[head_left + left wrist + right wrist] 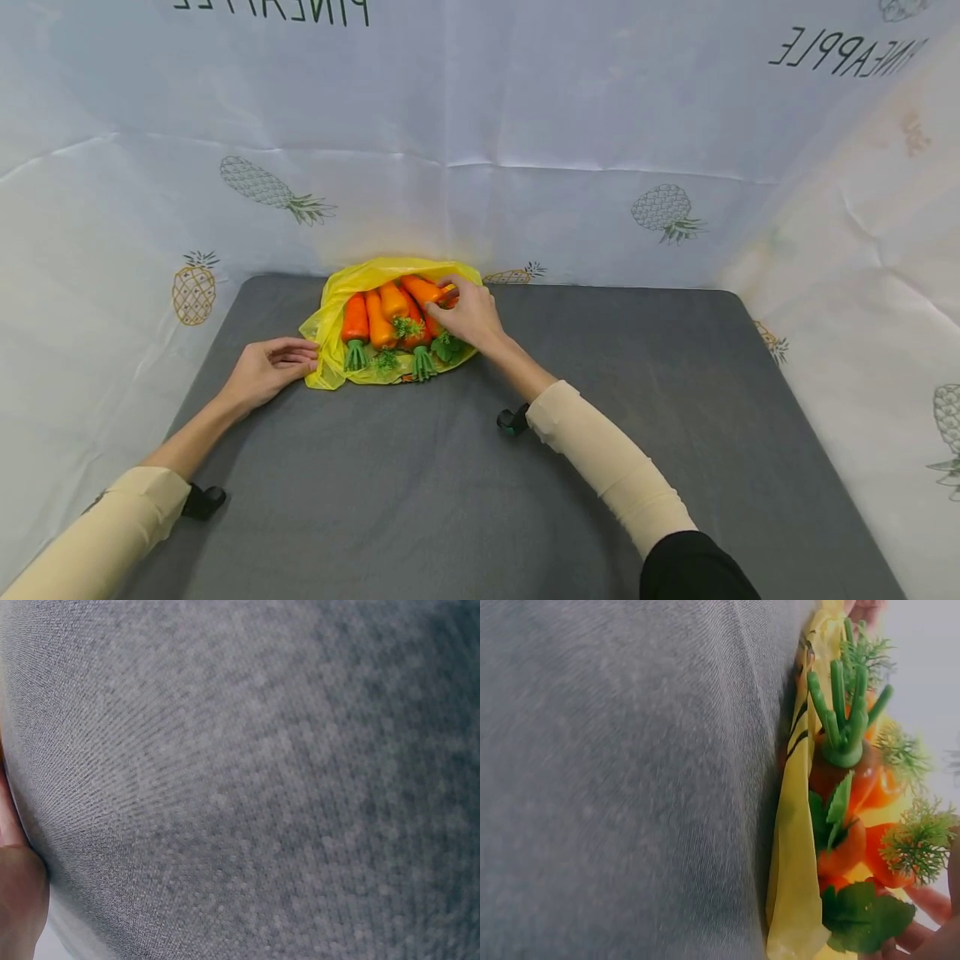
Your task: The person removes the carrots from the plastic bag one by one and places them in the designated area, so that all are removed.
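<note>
A yellow plastic bag [330,312] lies with its mouth toward me at the back of the table. Inside it sit several orange and red-orange carrots [380,323] with green tops, some stubby and some leafy. My left hand [272,369] pinches the bag's left edge between thumb and fingers. At the bag's right side my right hand [471,315] reaches in, thumb and fingers around a carrot partly hidden by them. The right wrist view shows the bag's rim [791,877], carrot stems [844,735] and fingers behind a green leaf [862,919]. Only part of the left hand [21,896] shows in its wrist view.
Grey cloth covers the table [480,492]. A white curtain [540,125] printed with pineapples stands behind it and at both sides, close to the bag's back. Dark wrist-camera mounts [204,502] stick out from both sleeves.
</note>
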`<state>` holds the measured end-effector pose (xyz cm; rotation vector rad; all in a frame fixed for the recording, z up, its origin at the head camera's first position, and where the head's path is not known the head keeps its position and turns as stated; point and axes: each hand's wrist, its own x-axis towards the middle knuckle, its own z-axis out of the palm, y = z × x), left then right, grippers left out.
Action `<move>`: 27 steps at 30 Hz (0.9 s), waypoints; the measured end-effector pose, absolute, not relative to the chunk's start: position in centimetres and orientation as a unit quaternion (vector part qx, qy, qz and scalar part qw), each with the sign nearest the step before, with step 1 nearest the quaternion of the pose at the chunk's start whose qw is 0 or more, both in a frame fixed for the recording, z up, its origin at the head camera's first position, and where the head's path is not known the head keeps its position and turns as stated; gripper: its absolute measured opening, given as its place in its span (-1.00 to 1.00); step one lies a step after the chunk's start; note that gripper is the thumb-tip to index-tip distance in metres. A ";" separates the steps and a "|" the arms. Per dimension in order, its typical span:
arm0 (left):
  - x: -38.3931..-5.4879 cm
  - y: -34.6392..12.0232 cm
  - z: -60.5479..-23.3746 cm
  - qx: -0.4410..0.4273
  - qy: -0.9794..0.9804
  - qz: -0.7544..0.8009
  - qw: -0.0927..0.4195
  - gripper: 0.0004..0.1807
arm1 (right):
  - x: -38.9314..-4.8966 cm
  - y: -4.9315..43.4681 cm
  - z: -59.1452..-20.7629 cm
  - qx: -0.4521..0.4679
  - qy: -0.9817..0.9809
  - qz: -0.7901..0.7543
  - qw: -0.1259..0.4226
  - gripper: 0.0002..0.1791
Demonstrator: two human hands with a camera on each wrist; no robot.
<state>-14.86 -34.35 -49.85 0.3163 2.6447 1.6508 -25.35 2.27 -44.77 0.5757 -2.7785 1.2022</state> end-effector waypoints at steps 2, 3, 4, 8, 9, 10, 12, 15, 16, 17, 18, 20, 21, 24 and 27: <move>-14.9 -34.4 -49.9 0.102 0.843 0.528 0.005 -0.66 | -25.3 2.6 -44.6 0.183 -0.898 0.399 0.028 -0.58; -14.9 -34.4 -49.9 0.102 0.842 0.530 0.005 -0.65 | -25.2 2.8 -44.6 0.182 -0.897 0.402 0.027 -0.58; -14.9 -34.4 -49.9 0.102 0.841 0.531 0.006 -0.65 | -25.1 3.0 -44.5 0.181 -0.895 0.406 0.027 -0.58; -14.9 -34.4 -50.0 0.099 0.840 0.533 0.008 -0.65 | -24.8 3.8 -44.1 0.183 -0.891 0.414 0.034 -0.56; -14.9 -34.4 -50.0 0.098 0.840 0.534 0.007 -0.65 | -24.7 4.0 -44.1 0.185 -0.890 0.414 0.037 -0.56; -14.9 -34.5 -50.0 0.098 0.840 0.534 0.007 -0.65 | -24.6 4.2 -44.0 0.187 -0.889 0.416 0.039 -0.56; -14.9 -34.5 -50.0 0.098 0.840 0.533 0.007 -0.65 | -24.4 4.6 -43.8 0.192 -0.886 0.420 0.043 -0.55; -15.0 -34.5 -50.1 0.099 0.839 0.536 0.006 -0.65 | -24.0 5.2 -43.3 0.195 -0.883 0.425 0.047 -0.57; -15.0 -34.5 -50.1 0.100 0.839 0.535 0.008 -0.65 | -23.8 5.4 -43.2 0.196 -0.882 0.426 0.047 -0.58; -15.0 -34.5 -50.1 0.101 0.839 0.535 0.007 -0.64 | -23.7 5.6 -43.0 0.197 -0.881 0.427 0.047 -0.58; -15.0 -34.5 -50.1 0.102 0.839 0.535 0.007 -0.64 | -23.5 5.8 -42.9 0.198 -0.881 0.428 0.046 -0.59; -15.0 -34.5 -50.1 0.103 0.839 0.534 0.006 -0.64 | -23.2 6.2 -42.5 0.199 -0.879 0.430 0.046 -0.59; -15.0 -34.5 -50.1 0.103 0.839 0.535 0.006 -0.65 | -23.1 6.4 -42.3 0.200 -0.878 0.431 0.047 -0.60; -15.0 -34.4 -50.0 0.102 0.838 0.536 0.005 -0.65 | -22.6 7.1 -41.8 0.206 -0.875 0.436 0.051 -0.60; -14.9 -34.4 -50.0 0.099 0.838 0.537 0.005 -0.65 | -22.0 7.8 -41.4 0.214 -0.871 0.439 0.057 -0.60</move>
